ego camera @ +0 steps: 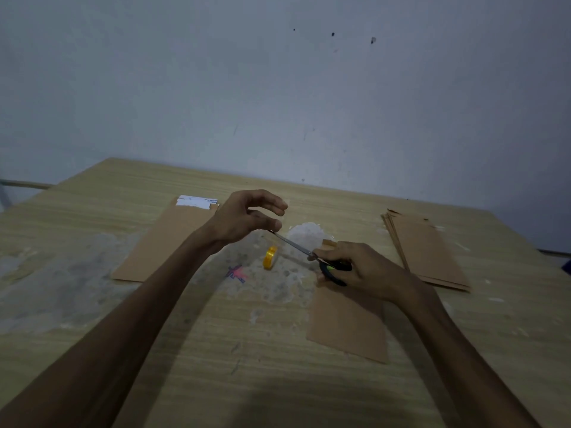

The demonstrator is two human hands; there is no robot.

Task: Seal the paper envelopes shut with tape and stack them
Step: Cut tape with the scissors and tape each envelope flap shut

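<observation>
Two hands: both raised over the table [92, 230], close to each other near its middle.
Right fingers: curled through the black handles of the scissors [312, 254]; thumb and fingers grip them.
Right hand [367, 270]: holds the scissors low over the near envelope [347, 322], blades pointing up-left toward the left hand.
Scissor blades: nearly together; the tip lies just under the left fingertips.
Left fingers: curved, thumb and forefinger brought near each other as in a pinch; whether a strip of tape is between them cannot be told.
Left hand [247, 216]: lifted above the table, palm turned right, beside the blade tip.
Tape [270, 257]: yellow roll, standing on edge on the table, just below the blades and between the two forearms.
Near envelope: brown, flat on the table under the right hand and wrist, its far end hidden by the hand.
Left envelope [160, 245]: brown, flat, behind the left forearm, white paper [197, 201] showing at its far end.
Stack [426, 251]: brown envelopes piled at the right of the table, well apart from the hands.
Table: pale wood grain, with grey worn patches and a pink-and-blue mark [236, 273] near the roll.
Wall [278, 88]: plain, grey-blue, behind the table.
</observation>
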